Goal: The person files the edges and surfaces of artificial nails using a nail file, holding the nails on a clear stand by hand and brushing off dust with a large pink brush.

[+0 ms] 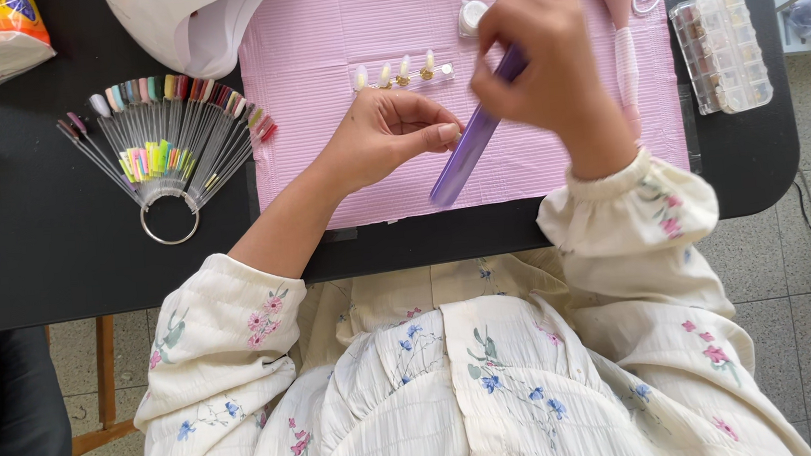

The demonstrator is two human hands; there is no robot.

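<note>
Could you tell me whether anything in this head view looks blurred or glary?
In the head view, the right hand and purple nail file are motion-blurred; the left hand and colour swatch ring are sharp; even daylight, no harsh glare.

Left hand (389, 135) curled loosely, fingertips (446, 134) pinched together, forearm bare and angled inward. Right hand (537, 58) raised higher, fingers closed in a grip, wrist bent, sleeve gathered at the cuff.

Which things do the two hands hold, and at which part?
The right hand holds a purple nail file by its upper end. The left hand pinches something small at its fingertips; it cannot be told what.
</note>
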